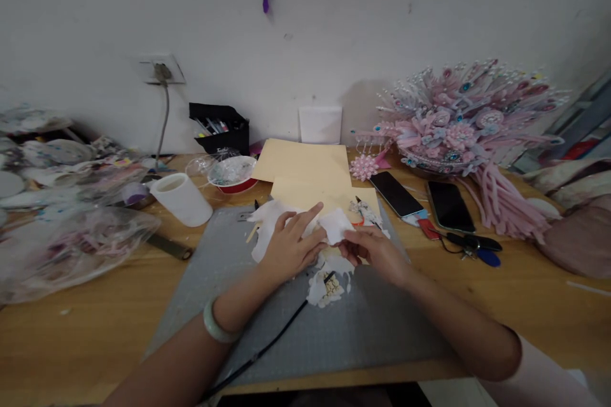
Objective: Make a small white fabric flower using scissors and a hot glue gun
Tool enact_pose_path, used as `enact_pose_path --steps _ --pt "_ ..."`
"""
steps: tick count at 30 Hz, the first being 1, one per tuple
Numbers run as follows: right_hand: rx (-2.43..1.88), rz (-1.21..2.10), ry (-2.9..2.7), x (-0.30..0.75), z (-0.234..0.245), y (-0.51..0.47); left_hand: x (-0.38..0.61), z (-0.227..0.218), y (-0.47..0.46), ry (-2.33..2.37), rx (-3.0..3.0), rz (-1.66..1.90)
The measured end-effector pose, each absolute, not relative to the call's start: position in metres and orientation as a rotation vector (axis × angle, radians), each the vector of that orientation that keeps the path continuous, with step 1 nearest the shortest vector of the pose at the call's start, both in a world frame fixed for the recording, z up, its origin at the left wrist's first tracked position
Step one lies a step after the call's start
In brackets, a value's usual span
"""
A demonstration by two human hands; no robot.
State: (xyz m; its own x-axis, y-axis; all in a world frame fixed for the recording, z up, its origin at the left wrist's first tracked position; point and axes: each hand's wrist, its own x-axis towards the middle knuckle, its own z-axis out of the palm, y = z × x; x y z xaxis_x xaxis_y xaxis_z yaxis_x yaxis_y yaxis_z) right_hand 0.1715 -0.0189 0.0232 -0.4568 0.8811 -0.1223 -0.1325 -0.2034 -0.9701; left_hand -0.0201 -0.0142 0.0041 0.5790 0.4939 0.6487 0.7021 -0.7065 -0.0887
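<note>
A small white piece of soft sheet (337, 224), cloth or paper, is held up between my two hands above the grey cutting mat. My left hand (292, 243) has its fingertips at the piece's left edge, with one finger raised. On the lower right edge, my right hand (375, 251) pinches it between thumb and fingers. Larger white scraps (267, 222) lie beneath and beside my left hand. Just below the hands sits a beige, crackled lump (333, 291) with white around it. A black cord (281, 334) runs up to it; what it connects to is hidden.
The cutting mat (205, 305) covers the table's middle, with yellowish card sheets (305, 162) behind. On the left are a white cylinder (182, 200), red-based bowl (232, 187) and plastic bag (62, 254). Phones (451, 205), keys (470, 247) and a pink beaded headpiece (453, 127) occupy the right.
</note>
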Motion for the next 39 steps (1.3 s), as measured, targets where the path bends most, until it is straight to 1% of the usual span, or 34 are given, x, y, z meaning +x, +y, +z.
enact_pose_path --steps 2,4,7,9,11,13,21,24,28,30,35,39 --pt "-0.938 1.718 -1.301 0.172 0.022 -0.017 -0.020 0.004 -0.015 -0.960 -2.537 -1.011" --pt "-0.952 1.680 -1.326 0.172 0.022 -0.017 -0.016 0.004 -0.017 -1.070 -2.589 -1.309" --pt "-1.015 1.622 -1.423 0.169 0.023 -0.019 -0.007 0.005 -0.021 -1.516 -2.578 -1.969" --pt "-1.052 1.598 -1.501 0.167 0.023 -0.022 -0.001 0.005 -0.023 -1.834 -2.670 -2.215" --pt "-1.081 1.576 -1.580 0.165 0.022 -0.023 0.003 0.005 -0.024 -2.065 -2.789 -2.224" --pt "-1.119 1.551 -1.652 0.164 0.021 -0.024 0.004 0.005 -0.023 -2.181 -2.798 -2.173" --pt "-1.184 1.481 -1.610 0.168 0.019 -0.016 0.003 0.003 -0.024 -2.278 -2.805 -2.086" --pt "-1.222 1.474 -1.630 0.168 0.017 -0.017 0.006 0.002 -0.025 -2.304 -2.772 -2.246" --pt "-1.289 1.364 -1.604 0.166 0.012 -0.017 0.009 0.000 -0.025 -2.240 -2.520 -2.664" --pt "-1.290 1.339 -1.594 0.165 0.010 -0.018 0.009 0.000 -0.024 -2.156 -2.502 -2.728" --pt "-1.236 1.418 -1.569 0.164 0.010 -0.018 0.006 0.002 -0.023 -2.237 -2.616 -2.565" --pt "-1.170 1.472 -1.549 0.164 0.012 -0.018 0.004 0.002 -0.022 -2.220 -2.676 -2.544"
